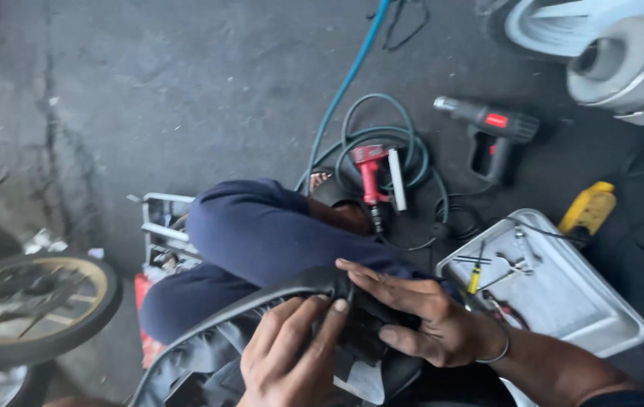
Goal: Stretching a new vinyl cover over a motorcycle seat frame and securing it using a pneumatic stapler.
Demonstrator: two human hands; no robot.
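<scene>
Both hands, left hand (292, 354) and right hand (420, 316), pinch a black rubber tube (262, 298) over the knee (262, 234); grip could slip, snapping it loose.

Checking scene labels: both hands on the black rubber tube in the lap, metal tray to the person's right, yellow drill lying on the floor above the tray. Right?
One thing is off: the drill on the floor above the metal tray is black and grey with a red patch, not yellow. The head view shows it. The rest holds: left hand and right hand are both on the black rubber tube in the lap.
</scene>
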